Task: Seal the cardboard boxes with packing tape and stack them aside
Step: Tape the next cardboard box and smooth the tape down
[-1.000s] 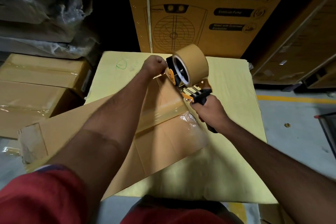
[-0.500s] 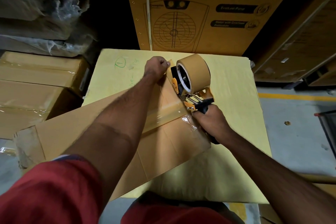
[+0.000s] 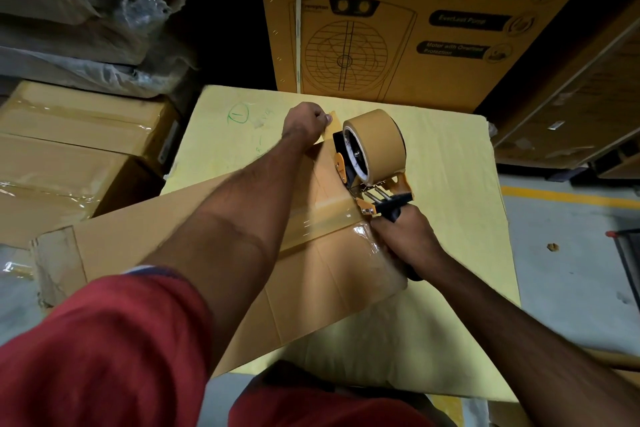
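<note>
A flat brown cardboard box lies slantwise on a pale yellow surface, its near-left corner overhanging the edge, with a glossy strip of tape already across it. At its far end the left hand is curled, pinching the free end of tape and holding it down over the box's edge. Just to its right the tape dispenser (brown roll, orange frame) stands on the box, its black handle gripped in the right hand. Behind stands a tall printed carton; wrapped boxes are stacked at left.
</note>
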Demonstrator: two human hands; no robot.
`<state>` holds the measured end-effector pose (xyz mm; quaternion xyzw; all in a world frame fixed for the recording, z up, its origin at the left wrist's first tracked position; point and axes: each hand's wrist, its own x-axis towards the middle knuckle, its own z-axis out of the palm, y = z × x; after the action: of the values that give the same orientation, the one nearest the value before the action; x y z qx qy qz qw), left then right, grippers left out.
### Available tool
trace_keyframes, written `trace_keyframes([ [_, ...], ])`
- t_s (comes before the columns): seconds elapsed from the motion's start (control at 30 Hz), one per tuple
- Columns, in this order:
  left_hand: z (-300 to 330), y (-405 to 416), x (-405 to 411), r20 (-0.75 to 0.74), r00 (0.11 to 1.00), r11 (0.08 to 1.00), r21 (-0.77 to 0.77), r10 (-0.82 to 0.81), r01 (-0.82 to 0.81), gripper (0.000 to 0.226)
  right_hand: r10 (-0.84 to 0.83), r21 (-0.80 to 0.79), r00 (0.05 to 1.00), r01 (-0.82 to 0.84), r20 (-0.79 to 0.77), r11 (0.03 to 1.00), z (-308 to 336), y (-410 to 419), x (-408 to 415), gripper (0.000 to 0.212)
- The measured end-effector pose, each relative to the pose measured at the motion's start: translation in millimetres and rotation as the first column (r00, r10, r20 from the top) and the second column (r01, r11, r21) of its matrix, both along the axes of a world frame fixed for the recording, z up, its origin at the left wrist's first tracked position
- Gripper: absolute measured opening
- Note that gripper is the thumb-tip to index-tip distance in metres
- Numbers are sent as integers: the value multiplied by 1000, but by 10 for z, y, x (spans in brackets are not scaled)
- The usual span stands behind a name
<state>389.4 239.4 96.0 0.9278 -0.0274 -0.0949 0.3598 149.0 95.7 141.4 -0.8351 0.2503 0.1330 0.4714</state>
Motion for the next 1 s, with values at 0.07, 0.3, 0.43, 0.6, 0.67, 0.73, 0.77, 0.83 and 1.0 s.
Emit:
trace_keyframes([
  [0.07, -62, -20, 17, -36, 999, 1000, 2, 6, -6, 25, 1, 13, 1000, -2, 7, 1000, -22, -5, -6, 4],
  [0.3, -167, 8, -6, -343, 939, 998, -65, -39, 18, 25, -33, 42, 999, 33, 5, 999, -162, -33, -32, 15],
  [0.43, -246, 8, 82, -578, 808, 981, 59, -116, 184, 41, -58, 49, 998, 58, 2, 997, -167, -110, -68, 7],
  [0.6, -75, -70, -121, -230, 973, 985, 173, 35, 5, 37, -71, 41, 997, 72, -20, 997, -189, -98, -41, 8],
  [0.67, 28, -88, -298, -52, 999, 987, 161, 2, 6, 35, -64, 43, 998, 65, -20, 997, -177, -82, -21, 8],
  [0.73, 63, -92, -480, -20, 995, 975, 200, -97, 99, 31, -53, 38, 998, 54, -28, 998, -155, -88, -31, 7],
  [0.77, 58, -77, -559, -15, 991, 956, 261, -136, 135, 31, -52, 40, 998, 53, -30, 998, -149, -95, -41, 7],
  [0.83, 36, -34, -683, -7, 993, 920, 375, -119, 113, 43, -44, 51, 999, 45, -27, 998, -145, -109, -62, 7],
  [1.0, 27, -171, -848, -63, 998, 884, 467, 10, 21, 57, -41, 84, 999, 44, -30, 996, -143, -172, -232, 9],
])
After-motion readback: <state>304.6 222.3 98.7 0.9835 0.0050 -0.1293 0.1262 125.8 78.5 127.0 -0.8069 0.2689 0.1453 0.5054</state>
